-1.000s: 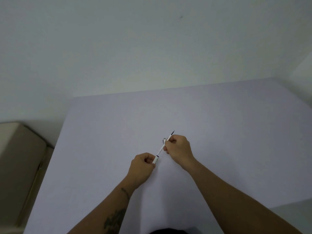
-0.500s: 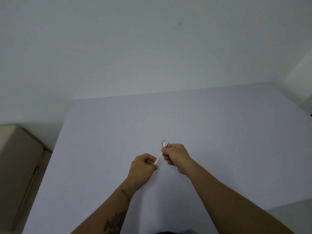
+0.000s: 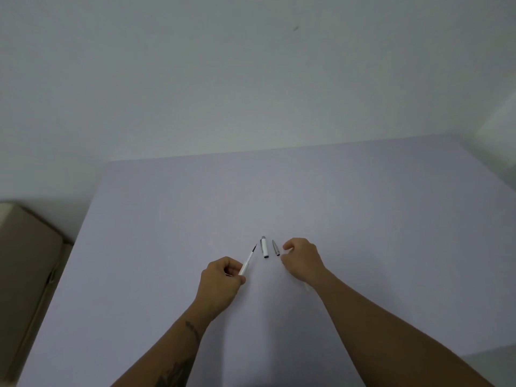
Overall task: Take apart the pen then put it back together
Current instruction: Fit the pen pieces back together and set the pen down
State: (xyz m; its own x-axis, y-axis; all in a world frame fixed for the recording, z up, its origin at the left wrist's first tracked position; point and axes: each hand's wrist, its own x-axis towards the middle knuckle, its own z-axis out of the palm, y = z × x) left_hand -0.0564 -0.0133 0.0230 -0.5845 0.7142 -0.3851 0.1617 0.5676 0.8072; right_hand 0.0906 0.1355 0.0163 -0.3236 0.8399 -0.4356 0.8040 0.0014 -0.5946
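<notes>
My left hand [image 3: 222, 280] grips the white pen barrel [image 3: 246, 263], whose dark refill tip sticks out and points up and away from me. Two loose parts lie on the pale lilac table [image 3: 363, 219] between my hands: a white cap with a grey clip [image 3: 264, 247] and, just right of it, a small grey cone-shaped tip piece [image 3: 276, 248]. My right hand [image 3: 303, 259] hovers right beside the tip piece, thumb and fingers apart, holding nothing.
A white wall rises behind the table's far edge. A beige cushioned seat [image 3: 25, 269] stands off the table's left side. The table's right front corner edge shows at the lower right.
The two hands have separated. The right hand has pulled the grey tip piece off the barrel and let go of it on the table beside the cap; the left hand keeps the barrel.
</notes>
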